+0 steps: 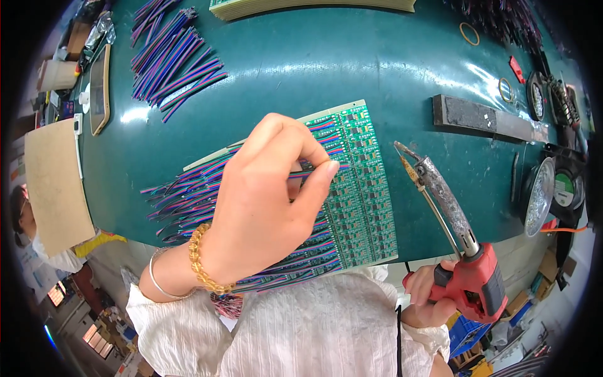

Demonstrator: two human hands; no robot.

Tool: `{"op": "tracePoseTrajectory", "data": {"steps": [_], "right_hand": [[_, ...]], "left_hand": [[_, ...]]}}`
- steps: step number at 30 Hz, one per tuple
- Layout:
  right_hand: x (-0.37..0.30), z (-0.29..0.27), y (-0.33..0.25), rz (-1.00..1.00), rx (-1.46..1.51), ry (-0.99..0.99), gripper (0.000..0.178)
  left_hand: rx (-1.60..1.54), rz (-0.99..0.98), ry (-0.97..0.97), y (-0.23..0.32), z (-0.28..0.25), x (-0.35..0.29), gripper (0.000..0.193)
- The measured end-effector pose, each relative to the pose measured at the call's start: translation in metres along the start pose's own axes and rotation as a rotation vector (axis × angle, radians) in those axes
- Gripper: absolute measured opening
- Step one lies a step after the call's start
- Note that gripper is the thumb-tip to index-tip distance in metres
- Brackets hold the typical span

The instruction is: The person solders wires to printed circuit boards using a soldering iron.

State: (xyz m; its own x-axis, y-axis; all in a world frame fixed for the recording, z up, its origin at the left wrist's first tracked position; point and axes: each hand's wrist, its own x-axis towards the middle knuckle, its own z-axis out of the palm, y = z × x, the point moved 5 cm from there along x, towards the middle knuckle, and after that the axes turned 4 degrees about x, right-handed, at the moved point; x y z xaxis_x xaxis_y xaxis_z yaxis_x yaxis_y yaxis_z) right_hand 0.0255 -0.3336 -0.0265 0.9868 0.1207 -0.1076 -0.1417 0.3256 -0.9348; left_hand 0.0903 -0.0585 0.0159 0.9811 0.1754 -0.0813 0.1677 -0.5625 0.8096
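My left hand (267, 195) is over a green circuit board panel (364, 207), thumb and forefinger pinched on a thin multicoloured ribbon wire (343, 166). The wire's end points at a row of pads on the panel; whether it touches is unclear. Many similar wires (182, 195) lie across the panel's left part and fan out past its edge. At the lower right, my right hand (430, 292) grips a soldering gun (493, 276) with a red and black body. Its blackened tip and a thin solder feed tube point up and left, apart from the panel.
Bundles of loose wires (169, 63) lie at the back left, near a phone (99, 88). A stack of boards (314, 5) stands at the far edge. To the right are a dark metal bar (477, 119) and a clear round dish (539, 198). Another person (26, 217) shows at far left.
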Motion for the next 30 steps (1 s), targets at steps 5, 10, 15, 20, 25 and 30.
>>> {"op": "tracePoseTrajectory", "data": {"steps": [5,10,15,20,25,30], "right_hand": [[0.002,0.003,-0.003,0.009,-0.052,-0.058,0.077],[0.004,-0.004,-0.003,-0.024,-0.126,-0.113,0.076],[0.004,0.001,-0.004,-0.039,-0.096,-0.054,0.076],[0.004,0.001,-0.002,-0.013,-0.048,-0.115,0.076],[0.002,-0.021,0.0,-0.038,-0.198,-0.28,0.08],[-0.006,-0.024,0.006,0.067,-0.105,-0.215,0.083]], "left_hand": [[0.155,0.092,0.036,-0.001,0.007,-0.001,0.009],[0.15,0.176,0.014,0.001,0.002,-0.004,0.009],[0.115,0.093,0.0,-0.002,0.004,-0.001,0.01],[0.203,0.108,0.048,0.0,0.01,0.0,0.012],[0.229,0.111,0.078,0.0,0.01,0.0,0.014],[0.239,0.143,0.102,0.0,0.012,0.0,0.015]]}}
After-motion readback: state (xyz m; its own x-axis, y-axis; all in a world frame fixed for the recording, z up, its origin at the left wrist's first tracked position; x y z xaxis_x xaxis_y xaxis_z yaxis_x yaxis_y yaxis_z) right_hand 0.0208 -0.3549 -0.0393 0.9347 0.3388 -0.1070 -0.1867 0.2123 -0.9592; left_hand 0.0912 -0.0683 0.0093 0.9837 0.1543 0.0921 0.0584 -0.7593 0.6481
